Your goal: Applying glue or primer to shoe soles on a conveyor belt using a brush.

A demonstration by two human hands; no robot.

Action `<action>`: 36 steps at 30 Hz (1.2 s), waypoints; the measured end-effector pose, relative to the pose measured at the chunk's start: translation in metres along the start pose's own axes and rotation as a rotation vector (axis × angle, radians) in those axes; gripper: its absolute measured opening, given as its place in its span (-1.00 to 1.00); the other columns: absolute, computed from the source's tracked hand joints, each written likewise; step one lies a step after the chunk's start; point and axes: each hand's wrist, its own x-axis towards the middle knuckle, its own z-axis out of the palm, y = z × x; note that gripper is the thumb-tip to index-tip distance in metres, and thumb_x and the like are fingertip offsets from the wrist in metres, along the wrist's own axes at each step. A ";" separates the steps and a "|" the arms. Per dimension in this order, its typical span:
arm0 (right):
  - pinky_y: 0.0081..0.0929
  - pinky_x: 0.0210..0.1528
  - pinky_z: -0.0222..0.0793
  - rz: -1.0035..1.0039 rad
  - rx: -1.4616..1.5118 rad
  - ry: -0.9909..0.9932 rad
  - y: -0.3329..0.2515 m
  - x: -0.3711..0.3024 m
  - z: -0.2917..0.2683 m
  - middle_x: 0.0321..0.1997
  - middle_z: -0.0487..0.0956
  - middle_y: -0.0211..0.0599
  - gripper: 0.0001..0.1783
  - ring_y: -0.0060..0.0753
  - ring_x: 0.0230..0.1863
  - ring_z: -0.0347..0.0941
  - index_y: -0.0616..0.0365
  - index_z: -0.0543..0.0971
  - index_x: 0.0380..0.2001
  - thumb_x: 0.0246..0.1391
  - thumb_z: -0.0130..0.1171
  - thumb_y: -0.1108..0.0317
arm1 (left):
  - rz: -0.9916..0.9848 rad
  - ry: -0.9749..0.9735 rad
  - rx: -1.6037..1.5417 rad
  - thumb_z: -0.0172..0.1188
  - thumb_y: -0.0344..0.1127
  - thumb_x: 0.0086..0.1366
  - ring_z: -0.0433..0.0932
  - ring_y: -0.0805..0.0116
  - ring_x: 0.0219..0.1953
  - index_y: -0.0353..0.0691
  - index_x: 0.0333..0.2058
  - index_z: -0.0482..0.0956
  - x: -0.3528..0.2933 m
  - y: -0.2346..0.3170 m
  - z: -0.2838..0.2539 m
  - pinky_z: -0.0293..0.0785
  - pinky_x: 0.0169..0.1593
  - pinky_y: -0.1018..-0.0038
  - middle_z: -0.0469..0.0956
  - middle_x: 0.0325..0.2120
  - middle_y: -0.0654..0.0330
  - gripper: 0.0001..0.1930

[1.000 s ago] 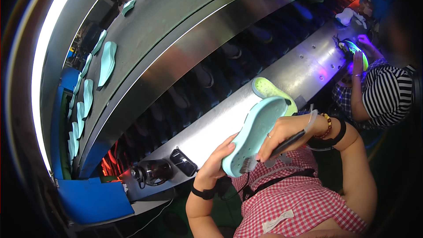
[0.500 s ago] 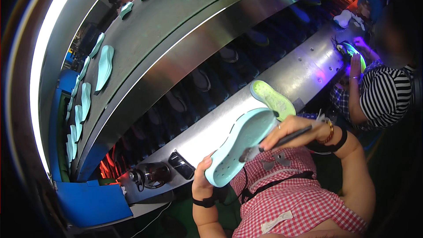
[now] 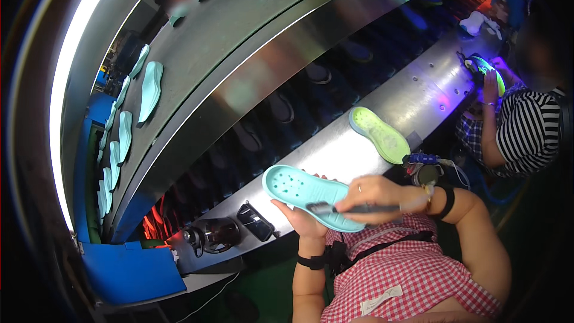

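A light turquoise shoe sole (image 3: 287,186) with small holes at its rounded end lies across my left hand (image 3: 306,221), which grips it from below. Its inner face is turned up. In my right hand (image 3: 378,194) is a dark-handled brush (image 3: 323,208), with its bristle end on the middle of the sole. The hand and the handle are slightly blurred by motion. Beyond the right hand, a yellow-green sole (image 3: 382,134) rests on the metal bench (image 3: 412,98).
A curved conveyor belt (image 3: 203,48) carries several turquoise soles (image 3: 150,91). A black phone (image 3: 256,221) and a dark jug (image 3: 214,236) stand on the bench at left. Near the bench edge is a round container (image 3: 427,174). On the right a co-worker's hand (image 3: 490,87) handles a shoe.
The turquoise sole has been turned so its holed end now points up and left. My left hand has shifted under it, and the brush has moved to its middle.
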 end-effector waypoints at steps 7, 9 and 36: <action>-0.54 -0.37 0.40 0.374 0.330 -0.132 -0.011 0.000 -0.023 -0.41 0.57 -0.25 -0.75 -0.43 -0.43 0.48 0.16 0.59 -0.33 -0.21 0.26 0.47 | 0.081 -0.077 -0.121 -0.31 0.50 0.00 0.40 0.15 -0.17 -0.19 0.01 0.24 0.003 0.003 -0.004 0.19 0.04 0.01 0.44 -0.25 0.10 -0.13; -0.57 -0.38 0.38 0.204 0.183 -0.007 0.003 0.009 -0.013 -0.45 0.54 -0.13 -0.76 -0.38 -0.42 0.47 0.19 0.59 -0.34 -0.18 0.23 0.41 | 0.108 -0.078 -0.118 -0.35 0.51 0.00 0.41 0.13 -0.17 -0.18 0.03 0.22 0.001 -0.003 0.006 0.19 0.05 0.00 0.45 -0.24 0.09 -0.11; -0.65 -0.17 0.34 0.492 0.737 0.078 -0.005 -0.010 -0.007 -0.31 0.56 -0.25 -0.79 -0.60 -0.28 0.43 0.30 0.53 -0.29 -0.06 0.15 0.49 | 0.198 -0.102 -0.035 -0.34 0.18 0.23 0.33 -0.02 -0.01 -0.12 0.13 0.15 -0.023 -0.001 0.032 0.18 0.04 -0.06 0.28 0.03 0.10 -0.37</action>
